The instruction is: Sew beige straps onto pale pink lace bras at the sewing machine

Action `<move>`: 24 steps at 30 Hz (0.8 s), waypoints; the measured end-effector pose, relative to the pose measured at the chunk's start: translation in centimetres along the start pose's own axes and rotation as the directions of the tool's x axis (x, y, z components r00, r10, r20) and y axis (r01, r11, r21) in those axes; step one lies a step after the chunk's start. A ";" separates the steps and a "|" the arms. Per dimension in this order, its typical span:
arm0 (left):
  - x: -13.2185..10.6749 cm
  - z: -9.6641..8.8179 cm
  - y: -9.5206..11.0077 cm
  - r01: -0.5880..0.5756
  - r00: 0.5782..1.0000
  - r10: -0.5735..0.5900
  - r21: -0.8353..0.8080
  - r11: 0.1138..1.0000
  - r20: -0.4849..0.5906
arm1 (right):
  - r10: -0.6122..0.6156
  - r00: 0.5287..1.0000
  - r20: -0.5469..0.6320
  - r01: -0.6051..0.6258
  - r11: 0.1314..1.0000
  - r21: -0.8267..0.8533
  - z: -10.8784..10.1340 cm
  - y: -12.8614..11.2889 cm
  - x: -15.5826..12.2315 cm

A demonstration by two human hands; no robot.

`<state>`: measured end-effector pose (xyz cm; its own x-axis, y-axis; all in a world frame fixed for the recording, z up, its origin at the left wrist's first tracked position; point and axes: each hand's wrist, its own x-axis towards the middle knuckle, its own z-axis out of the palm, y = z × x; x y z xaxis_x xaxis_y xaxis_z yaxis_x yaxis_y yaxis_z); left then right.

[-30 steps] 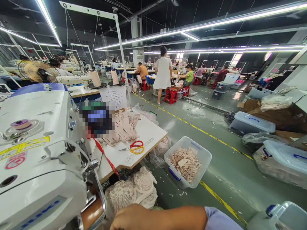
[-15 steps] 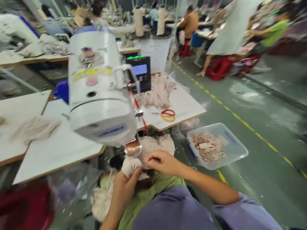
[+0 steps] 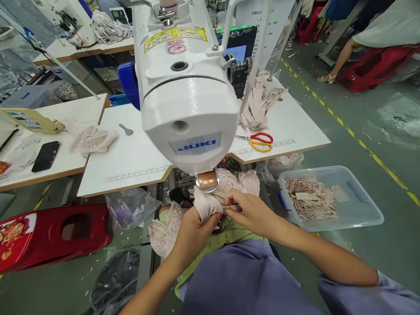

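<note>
Below the head of the white JUKI sewing machine [image 3: 193, 118], both hands work on a pale pink lace bra [image 3: 167, 232]. My left hand [image 3: 197, 232] pinches a smooth, folded part of it between thumb and fingers. Close beside it, my right hand [image 3: 251, 212] has thumb and fingers closed on a narrow strap [image 3: 231, 207] at the edge of that fabric. Lace cups hang to the left of my left hand, and more lace lies behind my right hand. The machine's metal-framed brown guard [image 3: 208, 180] is just above the fabric. My fingertips partly hide the held edges.
Scissors [image 3: 260, 142] with red and yellow handles lie on the white table [image 3: 295, 127], near a pile of beige strips [image 3: 259, 107]. A clear bin [image 3: 361, 210] of straps stands at right. At left are a red stool [image 3: 82, 249], a phone [image 3: 46, 156] and bagged lace [image 3: 93, 139].
The view has tilted down and moved closer to the machine, and the picture is sharper. Both hands stay on the bra, with the narrow strap now visible between the fingers of my right hand.
</note>
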<state>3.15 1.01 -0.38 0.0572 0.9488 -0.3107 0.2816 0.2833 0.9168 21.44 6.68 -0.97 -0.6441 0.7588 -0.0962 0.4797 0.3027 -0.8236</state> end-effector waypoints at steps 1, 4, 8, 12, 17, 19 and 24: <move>0.0 0.1 -0.1 0.006 1.000 -0.006 -0.011 1.000 0.010 | -0.005 1.000 0.003 0.005 1.000 -0.012 0.0 0.0 0.0; 0.3 0.1 -0.2 -0.002 1.000 0.003 -0.022 1.000 0.014 | 0.012 1.000 0.013 -0.012 0.999 -0.034 0.0 0.0 0.1; 0.6 -0.3 -0.2 -0.016 1.000 0.016 -0.025 1.000 -0.023 | 0.093 0.992 0.083 -0.091 0.996 -0.022 -0.6 0.4 0.9; 0.9 -0.9 -0.4 0.019 1.000 -0.020 -0.063 0.998 -0.022 | 0.085 0.984 0.157 -0.103 0.989 0.108 -0.9 1.1 1.8; 1.5 -1.2 -0.9 0.053 0.998 -0.051 -0.125 0.991 0.021 | 0.217 0.957 0.192 -0.277 0.879 0.389 0.0 1.3 2.0; 1.8 -1.1 -1.0 0.054 0.998 -0.051 -0.163 0.985 0.025 | 0.246 0.948 0.201 -0.313 0.829 0.463 0.3 1.3 1.9; 2.1 -0.5 -0.9 0.062 0.998 -0.061 -0.245 0.968 0.010 | 0.260 0.949 0.181 -0.316 0.794 0.519 0.4 1.0 1.6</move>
<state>2.55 2.77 -1.73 0.0493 0.9283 -0.3686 0.0417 0.3668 0.9294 20.64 7.94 -2.21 -0.5940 0.6942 -0.4064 0.2757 -0.2988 -0.9136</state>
